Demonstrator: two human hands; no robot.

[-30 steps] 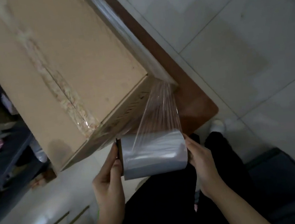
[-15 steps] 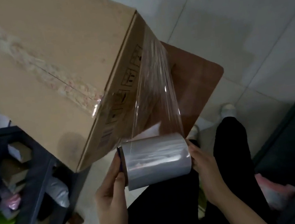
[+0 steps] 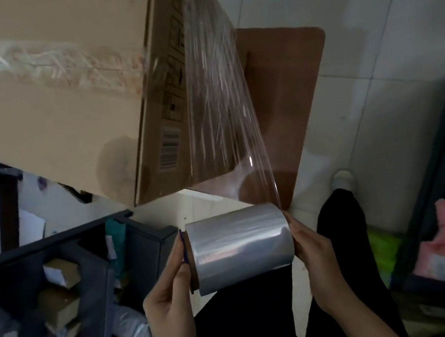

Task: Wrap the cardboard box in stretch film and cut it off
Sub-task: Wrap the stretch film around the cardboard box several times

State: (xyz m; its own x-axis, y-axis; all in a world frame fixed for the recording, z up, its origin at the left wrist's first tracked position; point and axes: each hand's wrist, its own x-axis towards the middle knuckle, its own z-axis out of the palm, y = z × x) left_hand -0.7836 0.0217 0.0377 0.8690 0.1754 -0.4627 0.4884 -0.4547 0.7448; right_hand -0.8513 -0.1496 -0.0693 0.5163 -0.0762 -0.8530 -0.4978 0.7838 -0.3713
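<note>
The large brown cardboard box, with its torn strip of old tape along the top seam, sits on a reddish-brown table with rounded corners and fills the upper left of the view. Below it the silvery roll of clear stretch film is carried between two hands. The left hand lies with straight fingers pressed flat against the roll's left end. The right hand meets the right end with its thumb along the rim, but the roll hides its fingers, so whether they curl into the core cannot be told. Over the last second the roll has drawn away from the box and round its corner. The sheet of film, short and bunched at the corner a second ago, now runs long and taut from the box's upper edge down to the roll, slanting across the end face printed with a barcode and handling symbols. The dark shelving unit full of small cartons has come into view on the left. Judging by this, the wrap is mid-lap: one end face is being covered, the film appears still whole, and cutting looks some way off.
</note>
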